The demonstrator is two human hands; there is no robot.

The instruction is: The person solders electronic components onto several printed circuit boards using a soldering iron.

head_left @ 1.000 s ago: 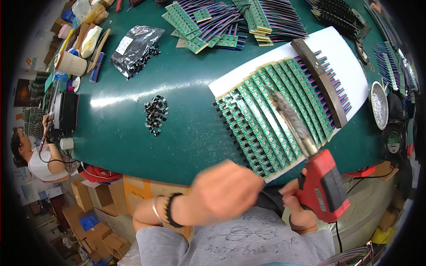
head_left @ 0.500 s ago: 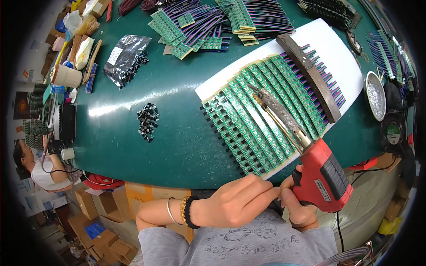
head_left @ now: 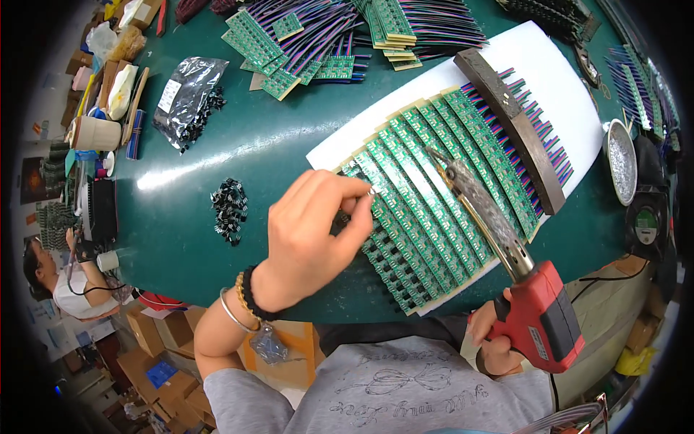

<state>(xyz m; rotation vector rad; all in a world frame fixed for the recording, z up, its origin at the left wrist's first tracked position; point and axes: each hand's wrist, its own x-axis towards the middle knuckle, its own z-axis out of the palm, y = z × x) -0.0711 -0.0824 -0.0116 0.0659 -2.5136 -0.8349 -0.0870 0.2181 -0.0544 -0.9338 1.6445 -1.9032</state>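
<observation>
- Evidently, the fingers [head_left: 356, 189] of the left hand [head_left: 307, 228] pinch a tiny part [head_left: 371, 192] over the circuit boards [head_left: 416, 217].
- The right hand [head_left: 494, 341] wraps the red soldering gun [head_left: 522, 318], its barrel slanting over the boards.
- Left forearm [head_left: 218, 334] angles up from below.

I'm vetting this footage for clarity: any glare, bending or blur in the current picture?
Head view: glare lays a bright white streak across the green table, with highlights on the plastic bag; head view: fisheye distortion bows the table's near edge, and the corners go black; head view: the left hand and soldering gun look fairly sharp.
</observation>
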